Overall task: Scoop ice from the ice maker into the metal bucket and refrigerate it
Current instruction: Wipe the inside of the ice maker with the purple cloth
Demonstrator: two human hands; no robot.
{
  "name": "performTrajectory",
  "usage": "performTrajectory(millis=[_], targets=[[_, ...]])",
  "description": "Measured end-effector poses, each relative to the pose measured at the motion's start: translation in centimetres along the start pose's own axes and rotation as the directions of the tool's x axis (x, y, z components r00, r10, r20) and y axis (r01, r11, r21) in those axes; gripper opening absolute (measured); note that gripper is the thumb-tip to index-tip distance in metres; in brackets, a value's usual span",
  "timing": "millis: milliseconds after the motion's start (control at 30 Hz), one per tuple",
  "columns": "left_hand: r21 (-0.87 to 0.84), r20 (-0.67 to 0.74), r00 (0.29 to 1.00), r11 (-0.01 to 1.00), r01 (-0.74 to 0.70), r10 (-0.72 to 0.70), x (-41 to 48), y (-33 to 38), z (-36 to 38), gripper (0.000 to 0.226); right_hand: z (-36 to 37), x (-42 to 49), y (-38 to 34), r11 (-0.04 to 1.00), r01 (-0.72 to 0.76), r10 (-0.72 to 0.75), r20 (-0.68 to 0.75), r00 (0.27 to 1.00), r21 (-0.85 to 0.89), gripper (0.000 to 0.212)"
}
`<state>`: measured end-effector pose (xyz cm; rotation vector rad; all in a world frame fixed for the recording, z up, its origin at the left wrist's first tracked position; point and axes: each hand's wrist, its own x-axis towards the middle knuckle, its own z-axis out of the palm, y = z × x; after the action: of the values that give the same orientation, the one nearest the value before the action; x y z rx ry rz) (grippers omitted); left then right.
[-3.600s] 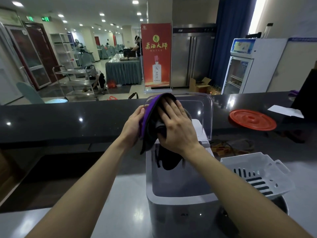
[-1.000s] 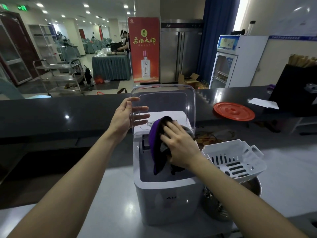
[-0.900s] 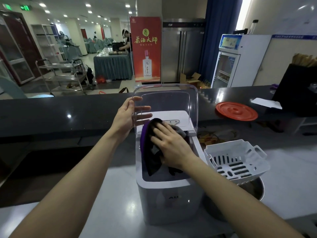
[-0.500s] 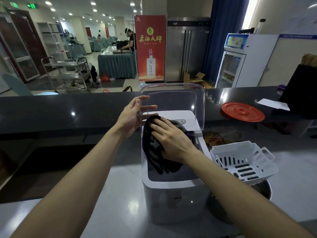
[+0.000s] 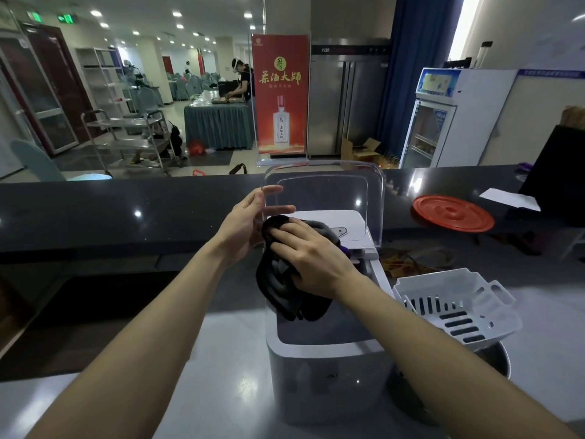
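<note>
Clear plastic forms the hinged lid (image 5: 323, 191) of the ice maker (image 5: 316, 375), which stands raised upright. The left hand (image 5: 250, 220) rests against its left edge with fingers nearly straight, seemingly to steady it so the bin below is reachable. The right hand (image 5: 311, 258) lies spread, fingers only slightly bent, over a bunched dark cloth (image 5: 285, 289). It presses the soft folds against the upper inner part of the machine while a loose tail hangs into the open bin. Whether the thumb hooks beneath the cloth is hidden. This looks like wiping the inside, not scooping, and no ice shows in the bin. The ice maker is a smooth, pale grey box with rounded corners, standing on a glossy light counter (image 5: 221, 391). Just to its right, a rigid white slotted basket (image 5: 456, 308) with a loop handle sits tilted on the rim of the metal bucket (image 5: 493, 359), probably parked there out of the way. Only a dull curved part of the bucket shows beneath it. A ridged red disc (image 5: 452, 213) lies flat on the polished black bar top beyond.
</note>
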<state>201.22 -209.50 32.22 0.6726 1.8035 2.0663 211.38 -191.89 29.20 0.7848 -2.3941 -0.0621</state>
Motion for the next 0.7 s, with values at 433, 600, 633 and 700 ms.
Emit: performTrajectory(millis=[433,600,633,700], targets=[[-0.107,0.031,0.999,0.993,0.044,-0.041,-0.2,0.4,0.1,0.040,-6.6,6.5,3.4,0.932,-0.179,0.093,-0.270,0.958,-0.314,0.040],[-0.047,-0.032,0.999,0.998,0.037,-0.039,-0.1,0.2,0.3,0.045,-7.3,3.6,5.5,0.897,-0.309,0.254,-0.204,0.945,-0.316,0.042],[-0.036,-0.040,0.999,0.999,0.030,-0.031,-0.1,0.1,0.3,0.046,-7.3,3.0,5.8,0.894,-0.313,0.261,-0.195,0.945,-0.321,0.042],[-0.022,-0.054,0.998,1.000,0.016,-0.017,-0.1,0.0,0.5,0.048,-7.1,1.8,6.3,0.889,-0.323,0.277,-0.181,0.944,-0.324,0.041]])
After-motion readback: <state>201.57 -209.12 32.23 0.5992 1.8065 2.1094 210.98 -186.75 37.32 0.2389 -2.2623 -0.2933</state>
